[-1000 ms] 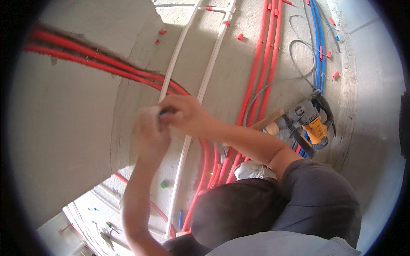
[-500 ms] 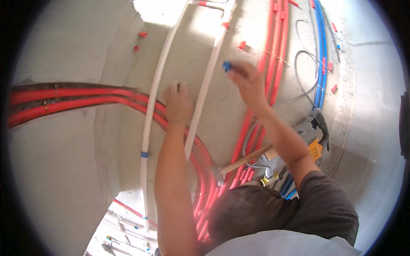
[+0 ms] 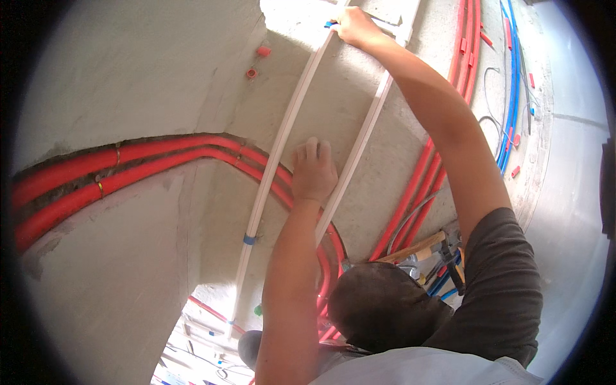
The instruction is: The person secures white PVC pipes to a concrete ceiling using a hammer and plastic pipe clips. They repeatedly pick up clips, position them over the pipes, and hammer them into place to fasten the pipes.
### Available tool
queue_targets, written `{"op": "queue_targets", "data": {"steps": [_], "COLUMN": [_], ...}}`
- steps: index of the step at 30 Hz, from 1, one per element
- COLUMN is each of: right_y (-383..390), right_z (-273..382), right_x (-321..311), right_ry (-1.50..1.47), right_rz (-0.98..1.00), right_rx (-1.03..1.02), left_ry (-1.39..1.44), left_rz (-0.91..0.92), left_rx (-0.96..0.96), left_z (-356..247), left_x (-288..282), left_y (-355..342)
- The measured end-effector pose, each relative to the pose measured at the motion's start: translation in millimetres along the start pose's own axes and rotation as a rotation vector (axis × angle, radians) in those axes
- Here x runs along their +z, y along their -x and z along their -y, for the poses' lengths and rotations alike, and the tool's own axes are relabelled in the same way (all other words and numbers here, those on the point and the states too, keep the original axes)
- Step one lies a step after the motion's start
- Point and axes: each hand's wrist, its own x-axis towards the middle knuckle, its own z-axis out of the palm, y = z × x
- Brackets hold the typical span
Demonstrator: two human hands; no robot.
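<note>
Red pipes (image 3: 147, 147) ran from nine o'clock beneath the white conduit (image 3: 289, 125) nearer nine, perhaps in our way. Our left hand (image 3: 314, 168), central, half-curled, may have been empty; we couldn't tell. Our right hand (image 3: 355, 27) had swung to twelve, fingers pinched around a blue clip (image 3: 330, 24), bringing it to that conduit.

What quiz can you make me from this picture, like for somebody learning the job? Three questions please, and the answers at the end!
1. Which hand is up at the small blue piece, left or right?
2. True or false: the pipes in the groove at the picture's left are blue.
3. Fill the gap: in the picture, the left hand shows between two ____ pipes.

Key:
1. The right hand.
2. False: they are red pipes.
3. White: the hand shows between two white pipes.
</note>
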Motion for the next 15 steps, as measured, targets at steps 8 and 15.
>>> {"op": "queue_targets", "data": {"steps": [8, 15], "right_y": [-30, -78], "right_z": [-12, -98], "right_x": [25, 23], "right_ry": [0.282, 0.423], "right_rz": [0.071, 0.100], "right_rx": [-0.327, -0.551], "left_ry": [-0.030, 0.084], "left_rz": [0.127, 0.001], "left_rx": [-0.104, -0.085], "left_z": [-1, -10], "left_x": [-9, 4], "left_y": [8, -2]}}
